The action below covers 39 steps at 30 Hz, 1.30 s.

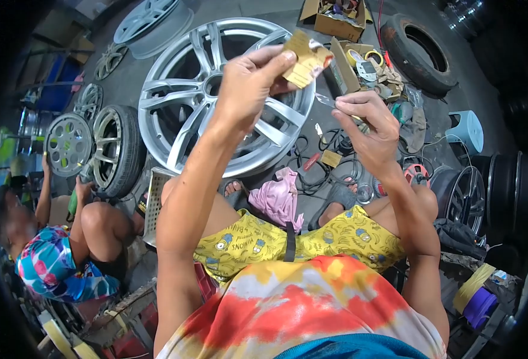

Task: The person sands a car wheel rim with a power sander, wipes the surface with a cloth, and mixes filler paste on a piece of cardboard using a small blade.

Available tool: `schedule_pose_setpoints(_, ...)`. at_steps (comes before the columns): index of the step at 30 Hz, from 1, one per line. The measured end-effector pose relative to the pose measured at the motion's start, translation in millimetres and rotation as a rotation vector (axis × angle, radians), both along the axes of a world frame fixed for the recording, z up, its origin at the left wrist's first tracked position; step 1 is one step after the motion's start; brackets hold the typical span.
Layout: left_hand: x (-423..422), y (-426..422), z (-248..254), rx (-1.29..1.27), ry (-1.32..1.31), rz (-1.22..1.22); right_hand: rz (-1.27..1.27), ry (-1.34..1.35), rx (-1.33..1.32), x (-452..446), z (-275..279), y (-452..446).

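Note:
My left hand [246,87] is raised over a large silver alloy wheel rim [207,90] and pinches a crumpled gold sheet with printed lines [304,61], which looks like sandpaper. A little lower and to the right, my right hand [368,122] has its thumb and fingertips together. A thin, clear, whitish strip [325,100] extends from those fingertips toward the sheet; its kind is not clear. The rim lies flat on the floor in front of my feet. A pink cloth [277,199] hangs between my knees.
Open cardboard boxes [345,63] with tape rolls and a tyre [419,54] are at the far right. Cables, a red power tool [416,173], a light blue stool [466,133] and more wheels stand at right. A co-worker [66,251] handles a wheel [69,143] at left.

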State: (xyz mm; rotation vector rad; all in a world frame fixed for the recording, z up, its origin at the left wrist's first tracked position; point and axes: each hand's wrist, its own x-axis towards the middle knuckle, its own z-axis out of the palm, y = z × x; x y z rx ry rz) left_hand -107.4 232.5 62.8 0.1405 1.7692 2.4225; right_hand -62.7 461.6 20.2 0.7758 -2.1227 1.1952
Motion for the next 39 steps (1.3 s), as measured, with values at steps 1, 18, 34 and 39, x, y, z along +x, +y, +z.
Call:
schedule_pose_setpoints(1,-3,-5,2,-0.042,0.061,0.037,0.001,-0.091,-0.028,2,-3,2)
schedule_pose_setpoints(18,-13,-62,9,-0.434,0.02,-0.289,0.011,-0.325,-0.082,39,3,-15)
schedule_pose_setpoints(34,-5,-49,15,-0.366,0.072,-0.405,-0.054,-0.254,-0.079,36,18,-46)
schedule_pose_setpoints(39,-8,-50,9,-0.34,0.062,-0.384,0.008,-0.419,-0.188,42,3,-44)
